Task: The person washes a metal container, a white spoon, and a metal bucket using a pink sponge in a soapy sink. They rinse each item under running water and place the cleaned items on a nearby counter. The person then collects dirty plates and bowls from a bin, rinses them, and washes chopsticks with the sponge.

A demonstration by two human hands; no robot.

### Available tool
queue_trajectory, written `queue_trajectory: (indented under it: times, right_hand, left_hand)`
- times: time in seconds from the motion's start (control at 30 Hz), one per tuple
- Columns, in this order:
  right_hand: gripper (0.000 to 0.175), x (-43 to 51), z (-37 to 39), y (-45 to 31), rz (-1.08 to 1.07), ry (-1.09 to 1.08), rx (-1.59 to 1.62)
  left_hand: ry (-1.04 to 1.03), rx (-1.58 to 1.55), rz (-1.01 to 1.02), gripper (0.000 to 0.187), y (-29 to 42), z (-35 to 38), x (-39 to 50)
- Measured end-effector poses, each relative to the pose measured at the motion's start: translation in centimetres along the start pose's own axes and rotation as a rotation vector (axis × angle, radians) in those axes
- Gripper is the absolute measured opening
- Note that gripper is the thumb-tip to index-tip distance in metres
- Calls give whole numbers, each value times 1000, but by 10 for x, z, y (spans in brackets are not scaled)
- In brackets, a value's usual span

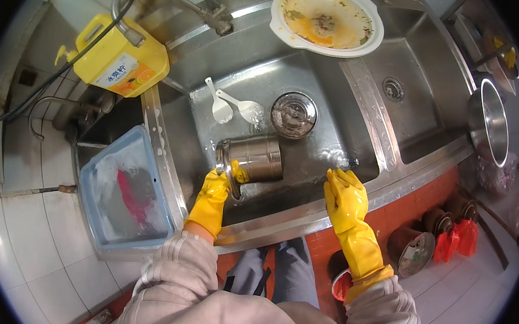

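In a yellow rubber glove, my left hand (217, 187) grips the rim end of a cylindrical stainless steel container (259, 158), which lies on its side low in the middle sink basin (304, 170). My right hand (345, 191), gloved the same way, is over the basin's near right edge, fingers together and extended; whether anything is under its palm is hidden. Beyond the container, two white plastic rice paddles (221, 109) (250, 111) and a round metal lid or shallow bowl (294, 115) lie on the basin floor.
A soiled white oval dish (375, 22) rests across the far rim. At left stand a yellow detergent jug (157, 62) and a blue tub (84, 194) of sudsy water with something pink inside. A faucet (216, 19) is behind. Right are another basin (414, 115), a metal bowl (489, 123) and floor buckets (399, 246).
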State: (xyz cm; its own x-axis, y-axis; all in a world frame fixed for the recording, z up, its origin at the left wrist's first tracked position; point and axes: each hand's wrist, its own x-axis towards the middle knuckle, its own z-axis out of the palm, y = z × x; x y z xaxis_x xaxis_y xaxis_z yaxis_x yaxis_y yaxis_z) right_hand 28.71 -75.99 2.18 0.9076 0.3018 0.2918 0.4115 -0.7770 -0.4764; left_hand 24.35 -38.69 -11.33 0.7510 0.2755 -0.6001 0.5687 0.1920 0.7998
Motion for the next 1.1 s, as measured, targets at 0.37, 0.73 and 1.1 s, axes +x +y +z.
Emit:
queue_trajectory:
  times: [0.37, 0.73, 1.1]
  right_hand:
    - [25, 4, 3, 3, -18, -80, -37]
    - [29, 3, 5, 5, 15, -174, -59]
    - [28, 4, 6, 4, 6, -177, -70]
  left_hand:
    - [-315, -401, -139, 48, 35, -6, 23]
    - [-64, -85, 89, 55, 38, 46, 25]
    - [-104, -472, -162, 53, 61, 35, 32]
